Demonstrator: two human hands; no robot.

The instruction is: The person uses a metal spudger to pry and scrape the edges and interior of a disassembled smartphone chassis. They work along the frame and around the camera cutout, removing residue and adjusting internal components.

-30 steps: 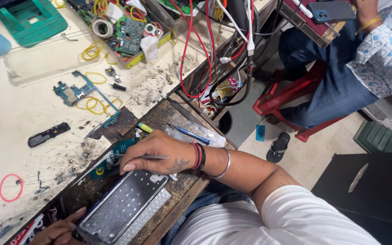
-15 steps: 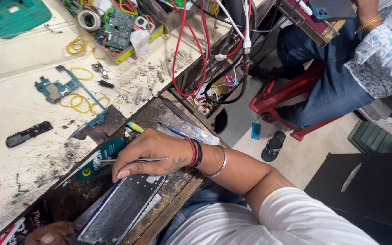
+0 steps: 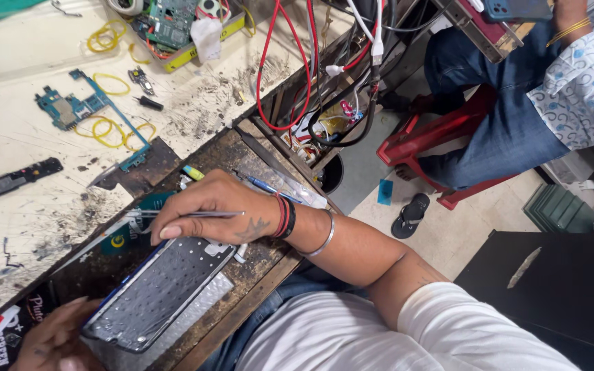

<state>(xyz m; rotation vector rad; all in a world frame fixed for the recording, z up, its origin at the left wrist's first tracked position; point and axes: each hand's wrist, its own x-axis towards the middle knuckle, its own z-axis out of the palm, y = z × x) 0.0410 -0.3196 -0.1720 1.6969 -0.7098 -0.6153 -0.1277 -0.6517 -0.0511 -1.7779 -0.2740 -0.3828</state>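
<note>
A grey, dot-perforated phone frame [image 3: 163,292] is seen edged in blue, silver tweezers [image 3: 197,214] are held above it, red and black bands [image 3: 284,216] are worn beside a silver bangle [image 3: 324,233], and yellow wire loops [image 3: 108,130] are spread near a blue-green circuit board [image 3: 70,108].

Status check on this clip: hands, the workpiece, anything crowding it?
Right hand pinching tweezers over phone frame. Left hand steadying the frame's near end. Teal card lies beside the frame on the wooden board; nothing blocking.

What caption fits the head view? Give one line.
Right hand holds tweezers over an opened phone steadied by the left hand.
</note>
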